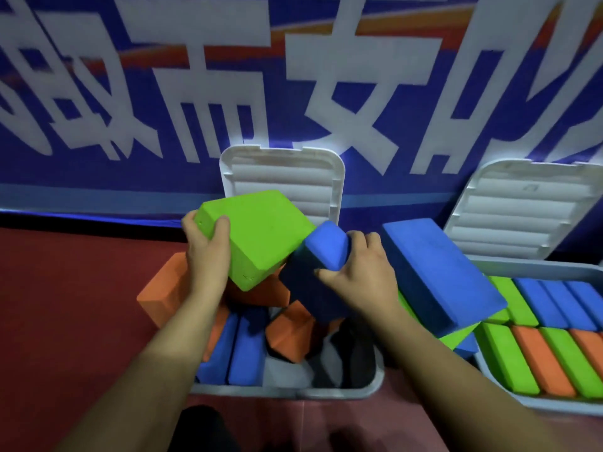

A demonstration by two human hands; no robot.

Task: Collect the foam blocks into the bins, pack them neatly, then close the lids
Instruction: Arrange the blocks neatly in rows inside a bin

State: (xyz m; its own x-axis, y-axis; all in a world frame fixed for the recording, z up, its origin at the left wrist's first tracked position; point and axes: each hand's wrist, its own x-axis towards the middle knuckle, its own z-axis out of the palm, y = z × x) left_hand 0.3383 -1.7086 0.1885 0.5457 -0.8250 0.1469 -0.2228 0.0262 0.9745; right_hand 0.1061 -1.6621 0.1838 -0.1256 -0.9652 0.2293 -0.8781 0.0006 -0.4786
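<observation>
Head cam view: my left hand [205, 256] was gripping the green block [261, 236] at its left corner, with the thumb on the top face and the fingers curled round the far edge. The block sat tilted over the left bin [293, 392], one corner pointing down. It was too skewed for me to call its long axis.

My right hand [359, 272] was clamped on a dark blue block [321, 256], fingers over the far side and thumb across the near face. Its rounded end pointed up and away from me. Its long axis ran steeply down into the bin, and the lower end was lost in shadow.

Just right of that hand, a bigger blue block [440, 272] lay slanted, long axis running from far-left to near-right. It rested on green blocks between the two bins.

Under both hands were orange blocks [287, 334] at odd angles, plus blue ones standing on edge by my left forearm. That forearm covered part of one orange block, and the bin's right half was too dark to read.

The right bin [538, 404] held neat rows, but the frame cut it off. Both lids [284, 177] stood open behind my hands, against a blurry banner [130, 93].
</observation>
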